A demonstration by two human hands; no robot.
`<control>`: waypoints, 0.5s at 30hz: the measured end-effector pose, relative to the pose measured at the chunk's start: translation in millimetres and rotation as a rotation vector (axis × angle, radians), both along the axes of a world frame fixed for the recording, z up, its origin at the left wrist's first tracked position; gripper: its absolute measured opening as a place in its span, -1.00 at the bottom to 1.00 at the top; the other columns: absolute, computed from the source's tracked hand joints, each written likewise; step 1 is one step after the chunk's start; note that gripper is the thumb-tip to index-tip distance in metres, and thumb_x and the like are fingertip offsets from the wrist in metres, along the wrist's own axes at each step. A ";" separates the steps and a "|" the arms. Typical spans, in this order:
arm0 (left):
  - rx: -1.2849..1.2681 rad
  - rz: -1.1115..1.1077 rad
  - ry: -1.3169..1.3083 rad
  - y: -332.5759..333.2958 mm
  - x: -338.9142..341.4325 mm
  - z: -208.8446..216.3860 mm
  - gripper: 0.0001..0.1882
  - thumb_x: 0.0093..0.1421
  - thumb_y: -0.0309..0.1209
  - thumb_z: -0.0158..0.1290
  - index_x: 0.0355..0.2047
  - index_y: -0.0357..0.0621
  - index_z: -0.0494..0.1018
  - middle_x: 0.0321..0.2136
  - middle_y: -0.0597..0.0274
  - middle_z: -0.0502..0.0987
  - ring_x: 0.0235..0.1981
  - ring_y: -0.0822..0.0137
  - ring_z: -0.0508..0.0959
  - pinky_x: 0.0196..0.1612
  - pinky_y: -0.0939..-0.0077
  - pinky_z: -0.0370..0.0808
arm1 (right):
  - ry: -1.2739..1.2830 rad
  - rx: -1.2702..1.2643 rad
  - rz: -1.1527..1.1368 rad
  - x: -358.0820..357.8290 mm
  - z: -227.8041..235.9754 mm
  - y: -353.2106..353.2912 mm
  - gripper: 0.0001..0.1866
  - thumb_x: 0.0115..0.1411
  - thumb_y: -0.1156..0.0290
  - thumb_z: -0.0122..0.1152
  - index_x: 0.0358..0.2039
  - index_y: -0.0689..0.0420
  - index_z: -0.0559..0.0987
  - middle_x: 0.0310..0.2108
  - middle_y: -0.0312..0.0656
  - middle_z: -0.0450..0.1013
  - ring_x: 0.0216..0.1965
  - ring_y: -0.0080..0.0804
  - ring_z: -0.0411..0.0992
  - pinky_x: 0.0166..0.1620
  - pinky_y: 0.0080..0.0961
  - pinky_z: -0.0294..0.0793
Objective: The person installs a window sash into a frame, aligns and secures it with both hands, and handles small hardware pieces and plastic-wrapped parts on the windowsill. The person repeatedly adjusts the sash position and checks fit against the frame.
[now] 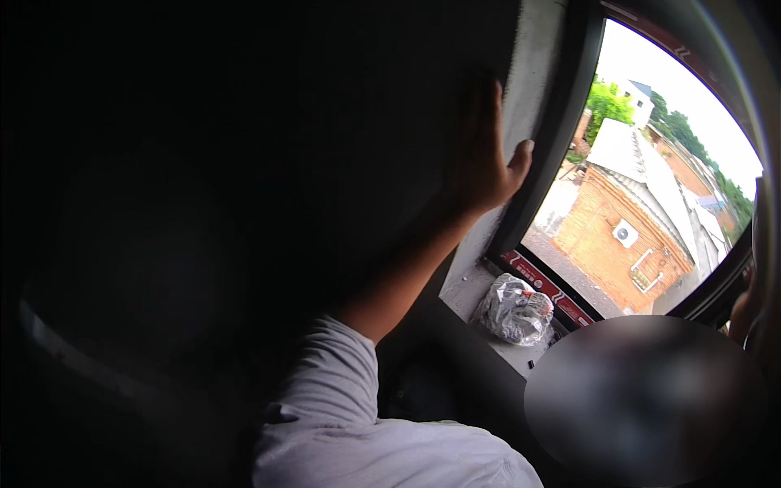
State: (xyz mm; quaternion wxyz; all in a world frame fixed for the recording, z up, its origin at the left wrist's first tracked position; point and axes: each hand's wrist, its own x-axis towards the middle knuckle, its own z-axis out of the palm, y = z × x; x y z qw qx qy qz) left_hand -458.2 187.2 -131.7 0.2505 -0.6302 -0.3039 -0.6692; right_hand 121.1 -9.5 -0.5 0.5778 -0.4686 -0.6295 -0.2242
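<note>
Light grey cloth shirt, worn by the person: lower edge, its short creased sleeve at the left.

Bare left forearm: slants up and rightward from the sleeve.

Hands, two in view. Left hand: open and flat, fingers extended upward, thumb spread to the right, nothing held; fingers partly lost in shadow, firm contact not discernible. Second hand: partial, dim, at the right edge beside the window; owner and grip cannot be told.

Blurred grey oval patch: lower right, content unreadable.

Grey, flat windowsill: below the window. It carries one crumpled, clear plastic bag, contents indistinct, and one small black piece near its front edge.

Rough, pale grey wall strip: upright, behind the left hand and alongside the window.

Dark, straight-barred window frame: upper right, tilted in view, just beside the left thumb. Red-and-white printed strips run along its lower and upper bars.

Outdoors, through the window: orange brick building with a pale pitched roof and a white, boxy air-conditioning unit on its wall; bright green tree; white house beyond; white sky.
</note>
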 end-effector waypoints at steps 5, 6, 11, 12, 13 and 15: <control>0.151 -0.086 0.098 29.3 -26.5 -10.6 -0.34 0.39 -0.43 -0.12 0.42 -0.45 -0.01 0.39 -0.32 0.13 0.43 -0.18 0.14 0.47 0.10 0.10 | -0.008 -0.169 0.119 -197.1 -1.4 146.6 -0.74 0.43 0.27 -0.04 -0.26 0.17 0.51 -0.41 -0.21 0.46 -0.40 -0.45 0.45 -0.30 -0.50 0.44; 0.102 -0.077 0.094 26.4 -28.5 -11.5 -0.34 0.39 -0.41 -0.12 0.42 -0.45 0.00 0.39 -0.33 0.13 0.43 -0.18 0.14 0.47 0.09 0.09 | 0.071 -0.083 0.112 -222.9 0.2 174.1 -0.62 0.48 0.10 -0.07 -0.29 0.14 0.51 -0.39 -0.32 0.47 -0.39 -0.57 0.39 -0.29 -0.55 0.40; 0.051 -0.070 0.083 26.2 -32.5 -9.4 -0.34 0.41 -0.34 -0.13 0.41 -0.44 0.01 0.39 -0.33 0.11 0.44 -0.20 0.11 0.47 0.00 0.07 | 0.567 -0.498 0.359 -304.5 18.4 281.5 -0.54 0.43 -0.11 -0.04 -0.28 0.04 0.52 -0.40 -0.40 0.45 -0.37 -0.51 0.40 -0.25 -0.42 0.41; 0.061 -0.037 0.088 26.1 -36.8 -9.0 -0.34 0.41 -0.32 -0.14 0.41 -0.43 0.01 0.39 -0.33 0.10 0.44 -0.21 0.10 0.47 -0.03 0.06 | 0.570 -0.515 0.334 -329.3 20.2 293.4 -0.50 0.42 -0.15 -0.06 -0.18 0.08 0.50 -0.32 -0.32 0.46 -0.30 -0.44 0.41 -0.18 -0.37 0.41; 0.073 -0.039 0.091 26.7 -29.8 -7.2 -0.34 0.42 -0.31 -0.15 0.41 -0.43 0.01 0.40 -0.33 0.09 0.44 -0.22 0.09 0.47 -0.06 0.05 | 0.582 -0.522 0.276 -339.5 22.0 298.6 -0.43 0.41 -0.20 -0.08 -0.08 0.12 0.47 -0.24 -0.24 0.46 -0.22 -0.37 0.42 -0.11 -0.31 0.40; 0.122 -0.032 0.106 27.4 -25.0 -3.5 -0.35 0.43 -0.27 -0.20 0.41 -0.41 0.02 0.39 -0.34 0.09 0.44 -0.25 0.09 0.47 -0.14 0.00 | 0.603 -0.555 0.202 -366.1 19.3 325.3 -0.27 0.38 -0.29 -0.11 0.11 0.20 0.42 -0.07 -0.09 0.47 -0.07 -0.23 0.43 0.02 -0.21 0.40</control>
